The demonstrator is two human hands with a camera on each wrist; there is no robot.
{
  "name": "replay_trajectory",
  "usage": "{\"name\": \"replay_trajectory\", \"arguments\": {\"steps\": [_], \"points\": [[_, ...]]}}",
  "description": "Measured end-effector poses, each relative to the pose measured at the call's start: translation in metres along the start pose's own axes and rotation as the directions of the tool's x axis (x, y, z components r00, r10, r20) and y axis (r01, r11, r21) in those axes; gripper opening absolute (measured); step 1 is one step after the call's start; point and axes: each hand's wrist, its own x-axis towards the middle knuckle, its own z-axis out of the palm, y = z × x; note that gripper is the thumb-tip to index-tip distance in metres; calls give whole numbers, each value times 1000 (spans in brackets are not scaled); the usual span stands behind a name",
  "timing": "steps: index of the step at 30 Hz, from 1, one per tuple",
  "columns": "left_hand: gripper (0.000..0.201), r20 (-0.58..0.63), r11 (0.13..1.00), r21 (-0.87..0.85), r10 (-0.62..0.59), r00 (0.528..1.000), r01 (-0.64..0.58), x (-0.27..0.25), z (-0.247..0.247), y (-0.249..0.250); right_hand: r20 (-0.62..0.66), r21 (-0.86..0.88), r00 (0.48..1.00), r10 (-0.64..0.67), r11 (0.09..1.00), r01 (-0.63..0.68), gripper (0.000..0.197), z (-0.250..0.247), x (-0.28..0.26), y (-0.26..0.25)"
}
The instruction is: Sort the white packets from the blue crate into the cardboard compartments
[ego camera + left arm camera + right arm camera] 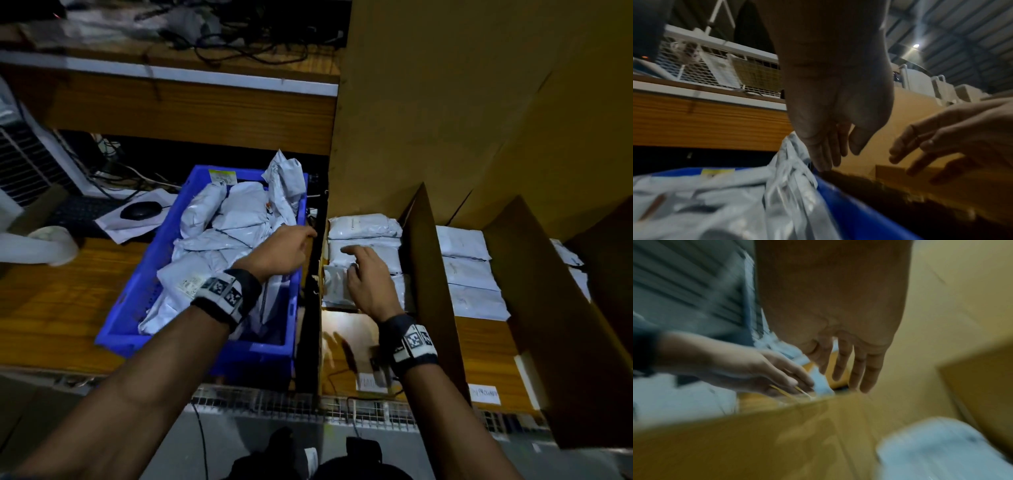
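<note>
Wooden desk (68, 274), blue crate (137, 308), white packets (239, 212), handwritten compartment labels (484, 394) unreadable

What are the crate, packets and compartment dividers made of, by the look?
Blue crate: likely moulded plastic, with an even saturated colour and slotted walls.
White packets: probably thin poly film; they look glossy and creased.
Dividers: brown cardboard, matte, with a thin raw edge.

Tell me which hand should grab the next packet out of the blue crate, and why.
Left, probably. The left hand is over the blue crate's right rim beside the white packets, fingers relaxed and holding nothing. The right hand is open over the nearest packet in the first cardboard compartment, farther from the crate.
</note>
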Motion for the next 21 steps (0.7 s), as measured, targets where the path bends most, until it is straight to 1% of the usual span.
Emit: {"name": "replay_trajectory", "arguments": {"steps": [2, 5, 9, 12, 14, 18, 21], "points": [[40, 30, 997, 67, 32, 999, -33, -9, -22, 1, -5, 26, 997, -78, 997, 78, 36, -11, -3, -28], [31, 23, 993, 109, 49, 999, -51, -30, -55, 4, 62, -10, 987, -149, 989, 150, 38, -19, -12, -64], [31, -50, 991, 135, -7, 999, 14, -83, -74, -2, 211, -61, 958, -194, 976, 211, 40, -19, -30, -102], [34, -3, 980, 171, -97, 995, 96, -126, -70, -15, 342, -130, 925, -163, 967, 219, 38, -11, -44, -124], [35, 27, 973, 179, -156, 987, 149, -149, -69, -26, 397, -164, 910, -123, 965, 202, 40, -3, -52, -133], [36, 70, 956, 195, -238, 969, 220, -166, -73, -53, 450, -237, 893, -26, 960, 147, 43, 14, -62, -152], [42, 90, 948, 205, -265, 960, 242, -160, -75, -70, 418, -261, 905, 75, 965, 40, 46, 31, -64, -161]]}}
